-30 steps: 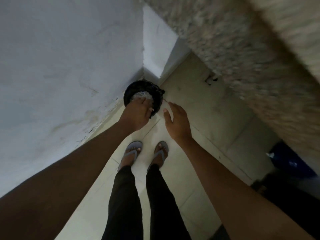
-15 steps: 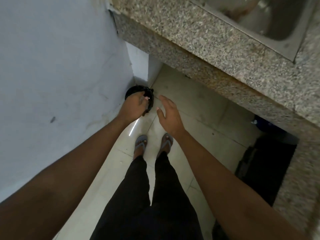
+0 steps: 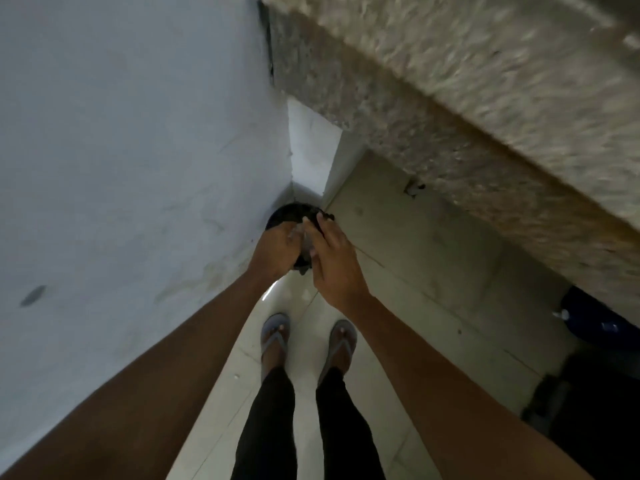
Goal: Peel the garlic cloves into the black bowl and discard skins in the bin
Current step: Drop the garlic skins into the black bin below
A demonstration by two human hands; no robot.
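A round black bin (image 3: pixel 289 213) lined with a dark bag stands on the floor in the corner, between the wall and the counter. Both my hands hover right above it and cover most of its opening. My left hand (image 3: pixel 277 251) shows its back, with fingers bent toward the other hand; blur hides whether it holds any skins. The straight fingers of my right hand (image 3: pixel 334 261) touch the fingers of my left hand. Neither garlic cloves nor the black bowl are in view.
A speckled granite counter (image 3: pixel 450 109) overhangs at the upper right. The pale wall (image 3: pixel 121 150) fills the left. My feet in grey sandals (image 3: pixel 275 336) stand on the light tiled floor (image 3: pixel 415 271). Dark objects (image 3: pixel 595 323) sit under the counter at the right.
The camera tilted back down toward the bin. My right hand moved left from beside the bin and now meets my left hand above it.
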